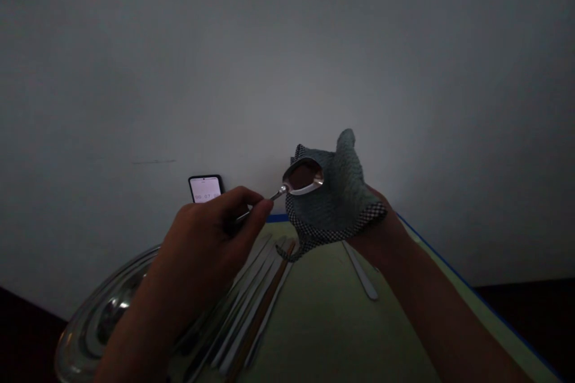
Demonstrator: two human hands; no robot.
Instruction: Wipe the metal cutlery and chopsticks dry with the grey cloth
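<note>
Spoon sits pinched in left hand; cloth drapes right hand, spread thumb-up.

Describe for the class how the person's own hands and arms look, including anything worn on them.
The left hand wears no glove, and no ring shows on it. Cloth hides most of the right hand, so rings there cannot be ruled out. The left forearm and right forearm show no sleeve, watch or clear markings in the dim light.
</note>
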